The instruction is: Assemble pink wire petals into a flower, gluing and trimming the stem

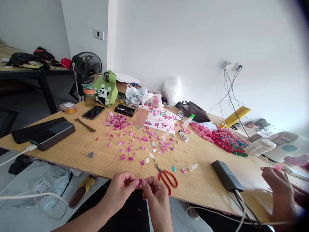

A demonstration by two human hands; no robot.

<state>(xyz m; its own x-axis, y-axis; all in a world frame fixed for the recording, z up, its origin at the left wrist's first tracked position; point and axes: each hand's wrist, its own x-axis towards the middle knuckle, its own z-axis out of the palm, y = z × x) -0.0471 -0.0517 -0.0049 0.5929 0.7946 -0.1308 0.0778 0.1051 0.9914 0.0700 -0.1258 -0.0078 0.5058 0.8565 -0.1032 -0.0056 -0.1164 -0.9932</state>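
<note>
Between the fingertips of both hands is a small magenta petal piece (139,183), partly hidden by the fingers. My left hand (124,184) pinches it from one side, and my right hand (154,190) pinches it from the other, just off the table's front edge. Red-handled scissors (167,178) lie beside my right hand, blades toward the loose petals. A small magenta flower (142,163) rests on the table just beyond the fingers. Farther back are a heap of pink petals (117,120) and several scattered ones.
To the left are a black power bank (51,133), a phone (93,112) and a jar (89,96). A dark grey power block (227,176) with cables lies at the right. Another person's hands (280,185) work farther right, near a pile of pink and red pieces (217,137).
</note>
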